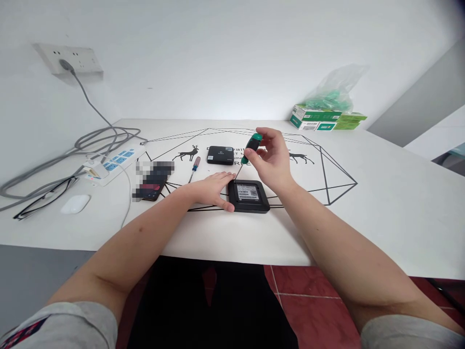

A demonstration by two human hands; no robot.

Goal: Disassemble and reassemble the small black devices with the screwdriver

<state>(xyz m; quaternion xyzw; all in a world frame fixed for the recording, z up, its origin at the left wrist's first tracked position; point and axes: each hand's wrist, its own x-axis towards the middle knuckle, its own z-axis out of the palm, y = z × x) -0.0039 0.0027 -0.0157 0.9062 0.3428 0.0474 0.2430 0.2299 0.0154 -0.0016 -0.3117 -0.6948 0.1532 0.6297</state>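
Observation:
A black, square-cornered electronic box [250, 206] lies flat on the table with a white printed label facing up. My left hand [214, 189] grips its left side, thumb at the near corner and fingers at the far corner. In my right hand [274, 157] is a green-and-black screwdriver [253, 142], held tilted by its handle. The screwdriver's tip meets the box near its far left corner; the screw there is too small to make out. Just behind lies a second, smaller black box [220, 155] with stickers on top.
Another screwdriver [196, 164] lies left of the small box. Further left are a phone [156, 182], a white power strip [119, 165] with cables, glasses [47, 196] and a white earbud case [75, 204]. Green-and-white cartons [316, 116] with a plastic bag [336, 92] stand at the back right.

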